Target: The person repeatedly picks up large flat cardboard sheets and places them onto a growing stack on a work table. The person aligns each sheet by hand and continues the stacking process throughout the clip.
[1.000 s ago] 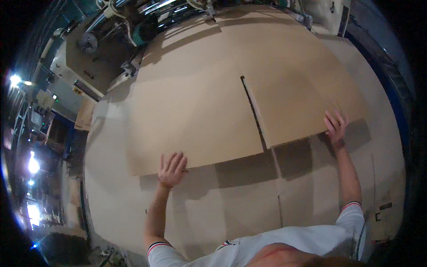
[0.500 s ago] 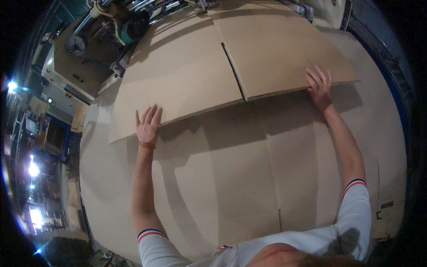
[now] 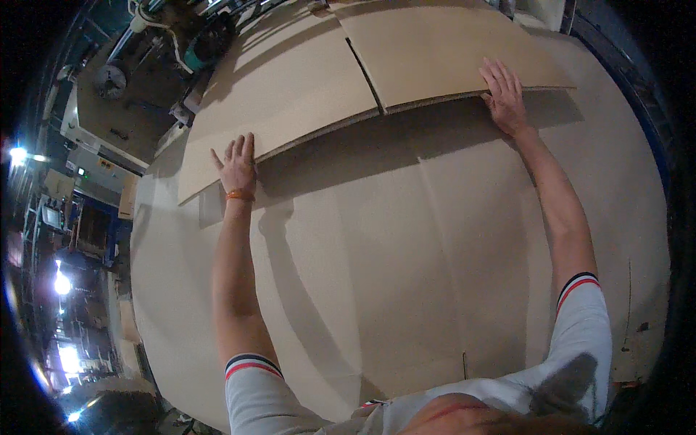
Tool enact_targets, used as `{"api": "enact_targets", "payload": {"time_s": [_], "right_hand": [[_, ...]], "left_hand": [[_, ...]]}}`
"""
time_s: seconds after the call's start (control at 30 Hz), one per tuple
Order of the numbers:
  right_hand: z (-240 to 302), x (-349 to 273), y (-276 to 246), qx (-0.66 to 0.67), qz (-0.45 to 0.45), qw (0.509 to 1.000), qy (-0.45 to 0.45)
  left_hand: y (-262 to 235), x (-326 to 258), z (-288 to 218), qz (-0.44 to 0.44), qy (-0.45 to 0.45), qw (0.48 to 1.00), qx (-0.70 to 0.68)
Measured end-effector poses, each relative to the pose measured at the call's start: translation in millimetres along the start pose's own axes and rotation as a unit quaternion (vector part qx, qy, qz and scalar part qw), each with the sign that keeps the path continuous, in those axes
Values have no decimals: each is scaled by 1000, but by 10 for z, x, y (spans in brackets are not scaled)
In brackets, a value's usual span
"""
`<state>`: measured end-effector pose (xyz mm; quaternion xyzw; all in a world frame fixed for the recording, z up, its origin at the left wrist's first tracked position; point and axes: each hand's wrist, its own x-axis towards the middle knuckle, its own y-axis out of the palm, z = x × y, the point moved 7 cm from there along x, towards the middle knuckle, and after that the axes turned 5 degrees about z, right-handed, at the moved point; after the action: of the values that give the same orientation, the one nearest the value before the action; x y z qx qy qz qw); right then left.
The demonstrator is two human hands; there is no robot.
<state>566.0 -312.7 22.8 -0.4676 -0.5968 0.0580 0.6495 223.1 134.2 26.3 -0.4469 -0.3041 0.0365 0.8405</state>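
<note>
A large brown corrugated cardboard sheet (image 3: 290, 101) lies ahead of me, with a dark slot and a crease between its two panels. Its near edge sits above another wide cardboard sheet (image 3: 391, 275) and throws a shadow on it. My left hand (image 3: 238, 165), an orange band at its wrist, rests at the upper sheet's near left edge with the fingers stretched out on top. At the near right edge, my right hand (image 3: 505, 98) lies with its fingers extended over the board; its thumb is close to the rim. Both hands look open.
Machinery with a green round part (image 3: 197, 54) and cables stands at the far left, beside a pale cabinet (image 3: 116, 141). A dark blue rail (image 3: 641, 119) curves along the right. Bright lamps (image 3: 63, 283) shine at the left.
Both hands and the upper cardboard sheet have moved away from me. More of the lower sheet shows in front of the near edge.
</note>
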Motion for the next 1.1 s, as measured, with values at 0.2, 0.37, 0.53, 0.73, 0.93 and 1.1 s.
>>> {"api": "enact_targets", "payload": {"time_s": [0.2,0.37,0.53,0.73,0.93,1.1], "right_hand": [[719,-78,-184,110,78,990,-44],[1637,-1105,-814,229,196,953,-20],[2270,-2043,-1987,309,290,904,56],[2744,-3150,-2899,317,280,897,129],[3139,-3512,-3519,299,294,888,191],[2867,-4117,-3743,160,307,893,287]], "left_hand": [[-531,-329,-358,-48,80,992,-80],[-1259,-1818,-792,19,179,973,-143],[-2034,-3648,-312,79,-6,970,-229],[-2274,-5511,1065,64,-378,913,-138],[-1903,-7529,2110,234,-656,717,-17],[-1673,-7116,2096,325,-690,609,-220]]}}
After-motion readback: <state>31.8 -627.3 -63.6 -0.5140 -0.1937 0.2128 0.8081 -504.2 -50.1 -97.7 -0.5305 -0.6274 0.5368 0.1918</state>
